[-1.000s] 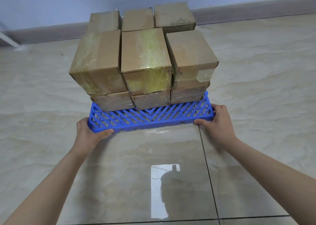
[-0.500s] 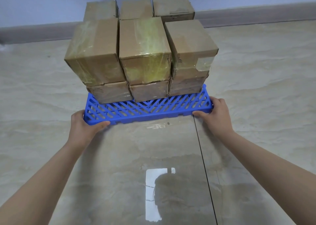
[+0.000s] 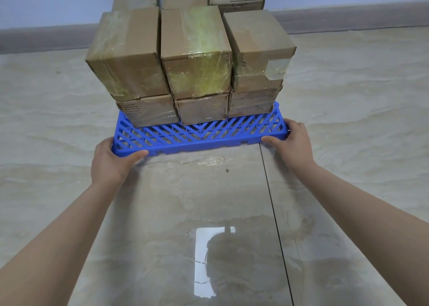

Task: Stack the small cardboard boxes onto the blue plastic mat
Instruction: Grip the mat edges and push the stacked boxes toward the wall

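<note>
One view only: head-worn, wide-angle, facing forward and tilted down. It looks from above and behind the arms, which enter at the bottom corners and run nearly straight to the grip just above mid-frame. There the left hand (image 3: 111, 159) and right hand (image 3: 293, 146) hold the near corners of the blue mat (image 3: 197, 135). Beyond the grip the boxes (image 3: 195, 50) fill the upper centre, their back row cut by the top edge. Nearer than the grip, glossy floor (image 3: 162, 212) takes the lower half. The baseboard (image 3: 348, 17) behind bows, showing lens distortion.
</note>
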